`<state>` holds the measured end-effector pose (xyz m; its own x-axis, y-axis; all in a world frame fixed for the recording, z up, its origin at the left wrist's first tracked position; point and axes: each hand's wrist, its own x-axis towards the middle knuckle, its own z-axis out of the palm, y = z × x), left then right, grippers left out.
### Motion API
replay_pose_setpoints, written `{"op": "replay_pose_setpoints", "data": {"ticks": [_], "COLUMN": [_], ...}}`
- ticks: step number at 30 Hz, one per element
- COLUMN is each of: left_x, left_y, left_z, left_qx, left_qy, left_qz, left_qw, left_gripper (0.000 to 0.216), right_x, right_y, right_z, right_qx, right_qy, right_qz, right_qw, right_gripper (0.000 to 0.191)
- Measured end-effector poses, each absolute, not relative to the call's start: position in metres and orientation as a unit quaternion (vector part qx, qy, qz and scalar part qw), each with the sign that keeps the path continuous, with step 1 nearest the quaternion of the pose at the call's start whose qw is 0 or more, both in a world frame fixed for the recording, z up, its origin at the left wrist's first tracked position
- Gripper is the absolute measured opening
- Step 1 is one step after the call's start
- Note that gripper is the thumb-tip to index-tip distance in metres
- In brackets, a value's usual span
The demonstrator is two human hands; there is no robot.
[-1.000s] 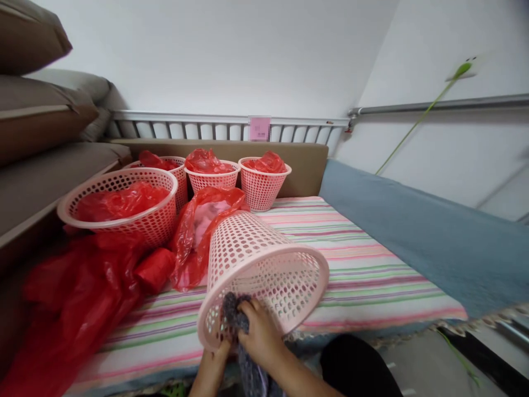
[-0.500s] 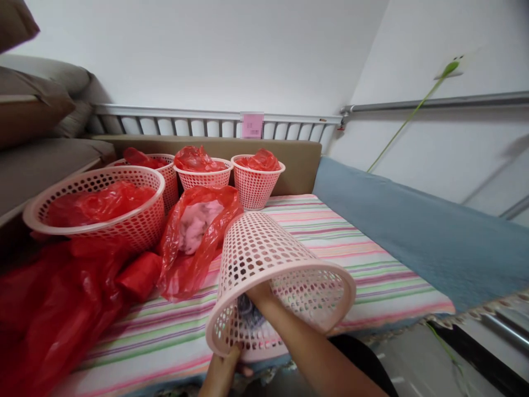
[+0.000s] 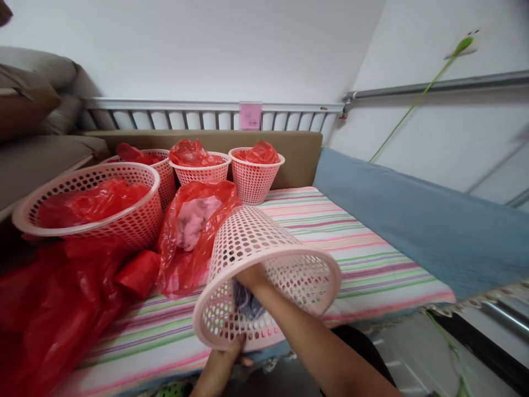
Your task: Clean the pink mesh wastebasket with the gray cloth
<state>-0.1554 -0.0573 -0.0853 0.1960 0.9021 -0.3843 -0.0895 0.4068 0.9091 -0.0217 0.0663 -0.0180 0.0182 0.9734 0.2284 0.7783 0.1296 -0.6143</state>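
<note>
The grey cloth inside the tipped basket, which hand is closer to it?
Right. The right hand is inside the tipped basket, on the grey cloth; the left hand is outside, on the basket's lower rim.

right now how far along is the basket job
Looks done: four pink baskets at the back already hold red bags. In hand: the left hand grips the rim of the tipped basket while the right hand reaches inside with a grey cloth. Left: this basket has no bag in it, and loose red bags lie alongside.
</note>
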Motion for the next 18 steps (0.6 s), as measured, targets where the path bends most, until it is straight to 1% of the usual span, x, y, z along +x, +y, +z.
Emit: {"op": "replay_pose_setpoints", "data": {"ticks": [2,3,6,8,10,13,18], "left_x": [-0.157,-0.157,-0.157,-0.155,-0.153,-0.156,-0.178], "left_y": [-0.054,-0.052,-0.048,-0.049,-0.054,-0.062,-0.064], "left_z": [-0.084,-0.081,-0.068,-0.058,-0.049,-0.038,-0.021], "left_qx": [0.383,0.385,0.415,0.428,0.432,0.431,0.398], "left_qy": [0.529,0.537,0.554,0.556,0.55,0.539,0.521], "left_qz": [0.37,0.371,0.373,0.366,0.358,0.357,0.424], "left_qw": [0.661,0.653,0.618,0.611,0.619,0.63,0.625], "left_gripper": [0.09,0.085,0.063,0.057,0.056,0.058,0.076], "right_x": [-0.024,-0.025,-0.023,-0.02,-0.018,-0.016,-0.023], "right_y": [0.038,0.021,-0.028,-0.05,-0.061,-0.061,-0.056], "right_z": [-0.023,-0.026,-0.032,-0.034,-0.034,-0.034,-0.032], "right_qx": [-0.643,-0.641,-0.624,-0.62,-0.625,-0.639,-0.653], "right_qy": [-0.702,-0.711,-0.734,-0.741,-0.738,-0.727,-0.723], "right_qz": [0.15,0.149,0.144,0.143,0.143,0.14,0.125], "right_qw": [0.267,0.249,0.224,0.215,0.211,0.208,0.19], "right_gripper": [0.046,0.044,0.037,0.034,0.031,0.032,0.033]}}
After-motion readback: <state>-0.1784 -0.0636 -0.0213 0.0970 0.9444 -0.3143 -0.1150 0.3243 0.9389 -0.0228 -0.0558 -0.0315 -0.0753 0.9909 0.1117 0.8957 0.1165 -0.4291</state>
